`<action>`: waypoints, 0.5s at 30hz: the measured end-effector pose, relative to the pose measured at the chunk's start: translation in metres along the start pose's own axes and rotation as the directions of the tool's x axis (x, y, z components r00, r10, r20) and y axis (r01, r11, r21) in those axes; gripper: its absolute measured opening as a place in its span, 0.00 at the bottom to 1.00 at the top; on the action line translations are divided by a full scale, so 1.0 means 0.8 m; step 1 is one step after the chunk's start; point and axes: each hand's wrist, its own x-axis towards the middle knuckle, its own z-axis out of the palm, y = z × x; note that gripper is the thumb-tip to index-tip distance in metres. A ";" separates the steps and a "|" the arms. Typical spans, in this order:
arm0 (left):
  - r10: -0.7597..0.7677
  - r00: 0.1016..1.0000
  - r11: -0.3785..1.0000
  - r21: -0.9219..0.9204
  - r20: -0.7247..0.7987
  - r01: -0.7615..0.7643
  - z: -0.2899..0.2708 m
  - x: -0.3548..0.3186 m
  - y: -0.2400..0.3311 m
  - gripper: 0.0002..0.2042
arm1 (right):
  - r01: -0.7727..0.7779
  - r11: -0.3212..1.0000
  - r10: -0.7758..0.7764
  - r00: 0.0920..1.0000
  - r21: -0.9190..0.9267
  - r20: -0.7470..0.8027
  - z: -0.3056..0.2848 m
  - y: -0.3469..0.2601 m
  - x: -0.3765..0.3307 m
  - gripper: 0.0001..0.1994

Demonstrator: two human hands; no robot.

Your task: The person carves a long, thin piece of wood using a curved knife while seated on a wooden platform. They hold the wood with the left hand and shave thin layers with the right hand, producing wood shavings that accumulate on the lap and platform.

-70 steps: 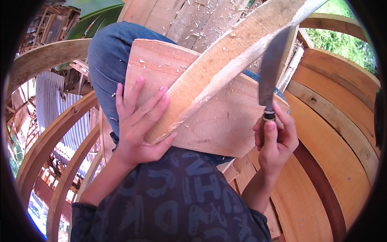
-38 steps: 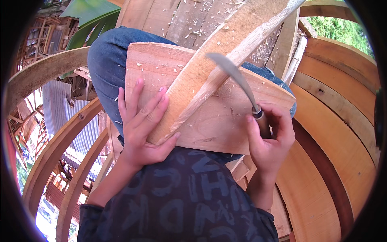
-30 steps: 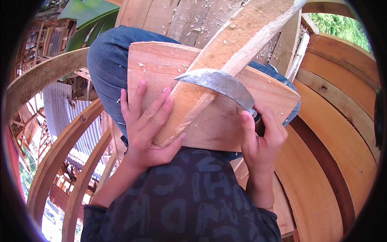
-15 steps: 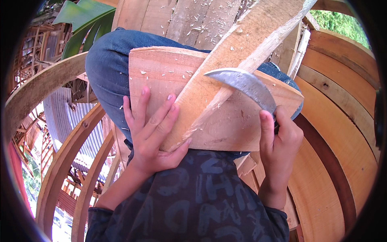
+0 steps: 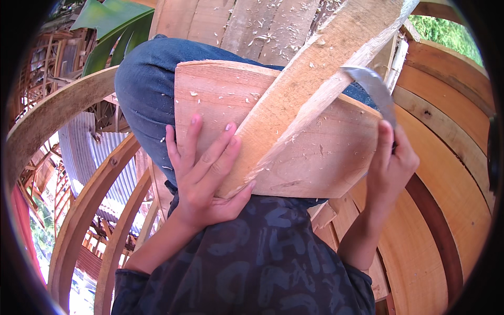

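Observation:
A long wooden plank [image 5: 294, 100] slants across my lap, its near end low beside my left hand [image 5: 207, 176]. That hand lies with fingers stretched over a wide flat board [image 5: 320, 152], its thumb and palm against the plank's near end. The board rests on my thighs, dotted with small shavings. Closed round the handle of a curved sickle [image 5: 375, 92], my right hand [image 5: 391, 163] is at the right of the board. The blade's tip touches or nearly touches the plank's pale, freshly cut right edge. Most of the handle is hidden in my fingers.
Curved wooden planking [image 5: 441, 173] rises on my right. Bare curved ribs [image 5: 97, 194] stand on my left, with corrugated metal sheet [image 5: 79, 147] beyond. Shavings litter the floor boards [image 5: 257, 31] ahead. A large green leaf [image 5: 113, 26] hangs at the upper left.
My right hand has moved up and to the right with the sickle, drawing the blade from across the plank's face to its right edge. My left hand keeps its place on the plank.

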 end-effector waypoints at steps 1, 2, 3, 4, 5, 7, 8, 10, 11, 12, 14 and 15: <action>0.000 1.000 1.000 -0.002 0.002 0.000 -0.001 0.000 0.000 0.30 | -0.139 0.989 0.140 0.990 0.050 -0.023 -0.005 0.014 0.010 0.19; -0.001 1.000 1.000 -0.004 0.003 0.001 -0.002 0.000 0.001 0.30 | -0.273 0.957 0.278 0.960 0.101 -0.037 -0.009 0.021 0.016 0.19; -0.002 1.000 1.000 -0.004 0.003 0.002 -0.002 -0.001 0.000 0.30 | -0.279 0.945 0.286 0.958 0.173 -0.020 -0.014 0.022 0.016 0.19; -0.001 1.000 1.000 -0.004 -0.002 0.001 -0.001 -0.001 -0.001 0.30 | -0.284 0.927 0.293 0.956 0.243 0.000 -0.020 0.022 0.013 0.18; -0.002 1.000 1.000 -0.002 -0.008 0.002 -0.001 -0.002 -0.002 0.30 | -0.289 0.905 0.298 0.954 0.312 0.021 -0.025 0.022 0.010 0.18; 0.006 1.000 1.000 0.000 -0.004 -0.006 0.000 -0.003 -0.001 0.30 | -0.277 0.896 0.224 0.957 0.346 0.187 -0.022 -0.007 -0.013 0.19; 0.005 1.000 1.000 0.004 -0.005 -0.005 0.000 -0.004 -0.001 0.31 | -0.100 0.962 0.041 0.972 0.253 0.230 -0.019 -0.025 -0.024 0.20; 0.011 1.000 1.000 0.001 -0.003 -0.011 0.001 -0.002 0.001 0.31 | 0.079 0.976 -0.139 0.943 0.203 0.302 -0.008 -0.054 -0.040 0.23; 0.015 1.000 1.000 -0.001 -0.002 -0.015 0.003 -0.002 0.001 0.31 | 0.068 0.967 -0.145 0.938 0.245 0.314 0.001 -0.060 -0.046 0.24; 0.010 1.000 1.000 0.006 -0.007 -0.010 0.001 -0.004 -0.001 0.31 | 0.065 0.972 -0.133 0.945 0.227 0.300 0.005 -0.060 -0.045 0.24; 0.013 1.000 1.000 0.003 -0.006 -0.013 0.002 -0.002 -0.002 0.31 | 0.056 0.980 -0.107 0.957 0.190 0.269 0.011 -0.060 -0.042 0.25; 0.016 1.000 1.000 -0.001 -0.009 -0.016 0.002 -0.001 -0.002 0.31 | 0.090 0.984 -0.127 0.959 0.156 0.252 0.012 -0.058 -0.039 0.25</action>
